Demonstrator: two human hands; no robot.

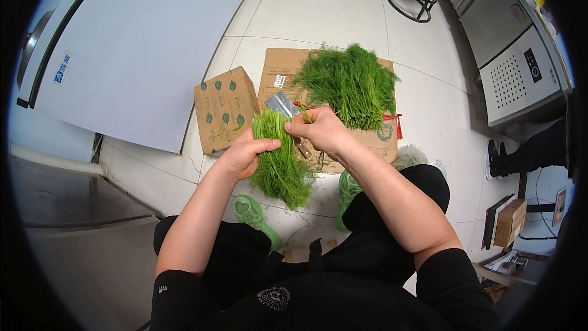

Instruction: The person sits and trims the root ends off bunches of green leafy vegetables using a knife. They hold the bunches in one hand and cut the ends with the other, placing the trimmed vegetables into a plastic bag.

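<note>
My left hand (243,156) grips a bunch of feathery green herb (280,165), dill or fennel fronds, with its stem ends pointing away from me and its fronds hanging towards me. At the right side of those stems, my right hand (324,131) pinches a thin green sprig (305,114) between thumb and fingers. Beneath the hands a cleaver lies on a flattened cardboard sheet (285,62); its steel blade (283,102) and wooden handle (303,150) show, the part between is hidden. A larger pile of the same herb (351,85) rests on the cardboard's right side.
A closed carton (225,105) stands left of the cardboard, beside a large white appliance (138,50). Red ties (398,125) and a plastic bag (410,155) lie at right. Farther off are a stool (411,4), a steel cabinet (519,73) and another person's shoe (492,160).
</note>
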